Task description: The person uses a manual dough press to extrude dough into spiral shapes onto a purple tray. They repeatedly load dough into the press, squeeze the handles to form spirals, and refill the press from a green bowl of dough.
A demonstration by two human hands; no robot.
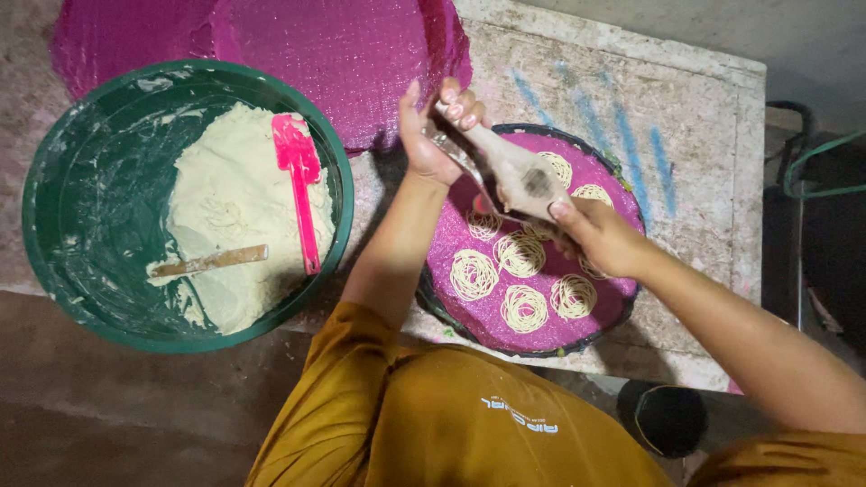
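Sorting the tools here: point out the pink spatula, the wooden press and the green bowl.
pink spatula [301, 185], head view, on its handle.
wooden press [521, 176], head view, on its body between the hands.
green bowl [86, 194], head view, on its bare inner wall.

press: pale wooden two-handled noodle press, smooth, dough-smeared
mat: round magenta woven plastic mat, ribbed, slightly glossy
basin: big green plastic basin, glossy, smeared
spatula: pink plastic spatula, smooth
dough: cream dough, matt, lumpy
table: worn stone-like table, rough
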